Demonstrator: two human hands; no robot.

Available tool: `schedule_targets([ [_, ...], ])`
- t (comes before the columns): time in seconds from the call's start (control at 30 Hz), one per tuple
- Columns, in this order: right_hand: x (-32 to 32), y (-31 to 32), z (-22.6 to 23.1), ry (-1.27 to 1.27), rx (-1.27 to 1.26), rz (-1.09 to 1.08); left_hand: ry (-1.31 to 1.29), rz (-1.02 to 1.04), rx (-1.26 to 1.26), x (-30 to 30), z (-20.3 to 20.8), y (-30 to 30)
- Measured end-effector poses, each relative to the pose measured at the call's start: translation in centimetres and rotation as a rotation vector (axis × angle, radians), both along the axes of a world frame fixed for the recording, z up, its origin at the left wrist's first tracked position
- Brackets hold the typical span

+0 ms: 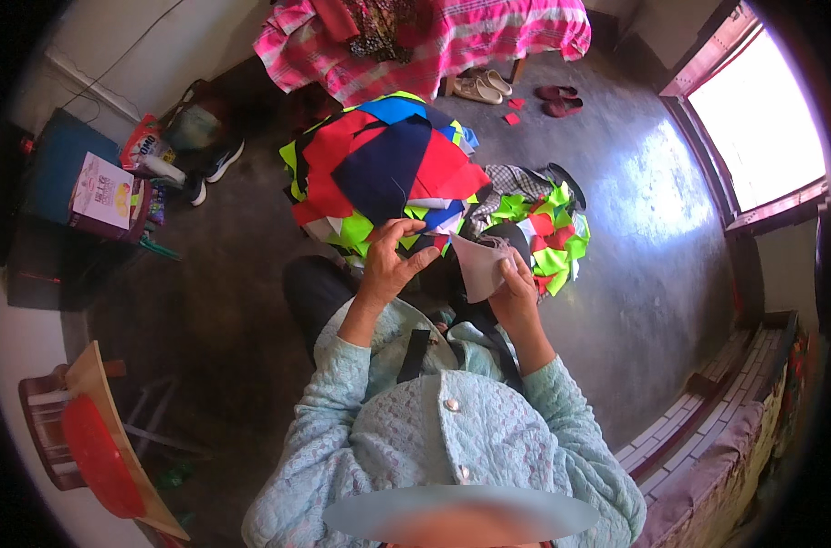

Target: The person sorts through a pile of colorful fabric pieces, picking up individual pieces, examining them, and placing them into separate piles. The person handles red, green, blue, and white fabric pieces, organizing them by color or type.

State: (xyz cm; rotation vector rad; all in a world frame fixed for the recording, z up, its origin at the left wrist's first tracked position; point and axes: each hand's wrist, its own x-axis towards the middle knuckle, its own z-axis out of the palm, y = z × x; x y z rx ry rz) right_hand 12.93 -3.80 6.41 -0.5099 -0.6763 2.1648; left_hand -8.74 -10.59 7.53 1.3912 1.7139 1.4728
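Note:
My right hand (518, 289) grips a small whitish piece of cloth (478, 268) by its right side, above my lap. Just left of the cloth, my left hand (393, 262) is raised with thumb and fingers apart, and I see nothing held in it. Beyond my left hand lies a large patchwork of cloth pieces (379, 169) in red, navy, blue and neon yellow, piled in a mound. To its right, past my right hand, sits a heap of neon green, red and white cloth scraps (551, 247), beside a checked cloth (511, 183).
A bed with a pink checked cover (470, 41) stands at the back, with pale shoes (481, 88) and dark red shoes (560, 100) near it. At left are a box (105, 196) and a dark cabinet (46, 265). A wooden chair (96, 393) stands lower left; a bright doorway (758, 119) is at right.

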Motion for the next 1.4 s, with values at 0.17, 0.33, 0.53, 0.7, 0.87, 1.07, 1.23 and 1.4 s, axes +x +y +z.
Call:
schedule_targets([
  [0.17,-0.8,-0.6,0.3,-0.049,-0.037,0.081,-0.169,-0.239,0.034,1.8,0.8,0.4],
  [0.33,-0.1,0.3,-0.7,-0.206,0.171,0.072,-0.377,-0.244,-0.209,2.0,1.2,0.7],
  [0.53,3.0,1.6,-1.6,-1.025,1.042,-0.288,-0.102,0.166,0.068,-5.4,6.3,3.4],
  [0.7,4.2,0.5,-5.3,-1.328,1.261,-0.208,0.304,0.485,0.421,-12.6,12.3,7.0],
  [0.87,4.0,-0.2,-5.5,-1.444,1.374,-0.177,0.623,0.527,0.457,-14.6,10.6,10.1],
  [1.07,4.2,0.1,-6.0,-1.418,1.36,-0.189,0.669,0.139,-0.023,-13.0,0.0,10.5],
  [1.23,4.4,0.1,-5.8,-1.405,1.361,-0.215,0.847,0.216,-0.073,-11.0,-1.4,10.0],
  [1.4,4.6,0.4,-5.8,-1.369,1.353,-0.249,0.897,0.234,-0.042,-10.6,1.7,11.8],
])
